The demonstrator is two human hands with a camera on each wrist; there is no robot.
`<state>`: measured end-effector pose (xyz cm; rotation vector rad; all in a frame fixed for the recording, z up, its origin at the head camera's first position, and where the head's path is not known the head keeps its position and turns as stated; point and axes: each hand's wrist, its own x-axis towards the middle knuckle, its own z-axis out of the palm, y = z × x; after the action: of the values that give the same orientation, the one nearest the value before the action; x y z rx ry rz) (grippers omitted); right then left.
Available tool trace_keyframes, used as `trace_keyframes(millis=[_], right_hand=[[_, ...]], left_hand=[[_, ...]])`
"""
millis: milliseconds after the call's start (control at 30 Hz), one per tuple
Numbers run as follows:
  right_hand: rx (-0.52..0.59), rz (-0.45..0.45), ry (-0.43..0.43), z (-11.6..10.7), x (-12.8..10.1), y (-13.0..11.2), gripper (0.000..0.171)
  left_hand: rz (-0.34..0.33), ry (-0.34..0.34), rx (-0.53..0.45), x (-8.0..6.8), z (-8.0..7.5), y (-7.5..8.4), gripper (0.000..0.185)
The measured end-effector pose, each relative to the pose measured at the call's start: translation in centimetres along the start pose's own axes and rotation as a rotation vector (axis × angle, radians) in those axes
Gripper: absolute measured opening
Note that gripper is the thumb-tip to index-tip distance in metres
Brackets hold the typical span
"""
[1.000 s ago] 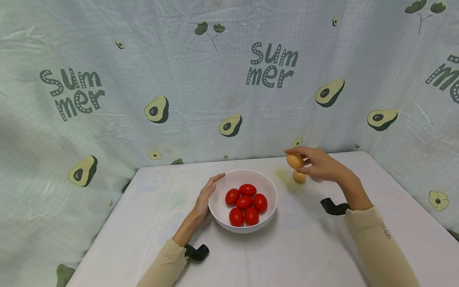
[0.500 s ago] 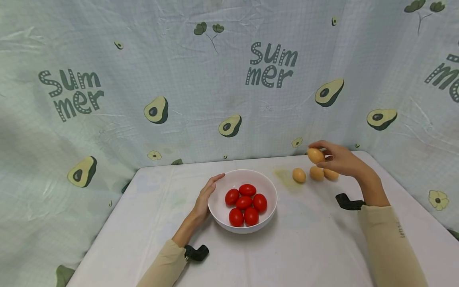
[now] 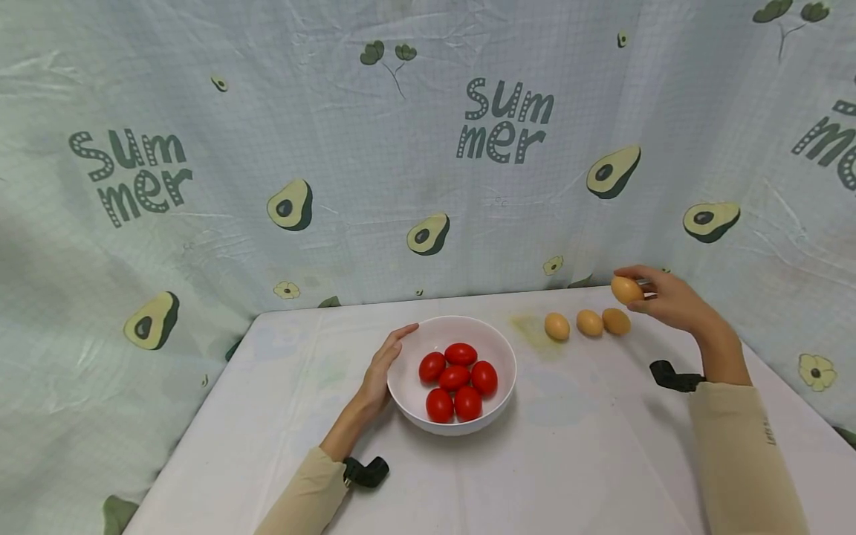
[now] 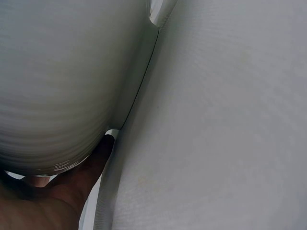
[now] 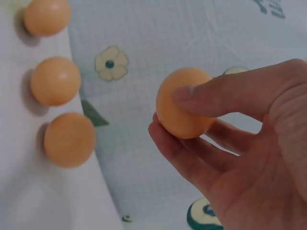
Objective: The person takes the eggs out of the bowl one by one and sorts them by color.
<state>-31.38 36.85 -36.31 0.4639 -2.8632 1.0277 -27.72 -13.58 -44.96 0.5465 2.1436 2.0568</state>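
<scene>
My right hand [image 3: 672, 303] pinches an egg [image 3: 626, 290], up and right of the bowl [image 3: 498, 345]. The bowl holds six tomatoes [image 3: 455, 377]. My left hand [image 3: 381, 369] rests flat against its side, fingers relaxed.

The right hand [image 3: 672, 303], pinching a smooth orange-tan egg [image 3: 626, 290] between thumb and fingers, has carried it from above the table's middle towards the far right corner. It uncovered a row of three matching eggs [image 3: 589, 323] along the far edge; the held egg now hangs beyond the row's right end.
</scene>
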Motion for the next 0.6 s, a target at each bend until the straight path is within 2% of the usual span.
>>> trace_keyframes(millis=[300,400,600], right_hand=[[-0.032,0.117,0.01,-0.3,-0.7,3.0,0.059],[-0.059,0.146,0.018,0.0,-0.8,3.8,0.059],[-0.038,0.231,0.02,0.9,-1.1,5.4,0.06]], left_hand=[[-0.011,0.009,-0.006,0.0,0.0,0.0,0.051],[-0.012,0.009,-0.008,0.0,0.0,0.0,0.051],[-0.013,0.005,-0.008,0.0,0.1,0.0,0.051]])
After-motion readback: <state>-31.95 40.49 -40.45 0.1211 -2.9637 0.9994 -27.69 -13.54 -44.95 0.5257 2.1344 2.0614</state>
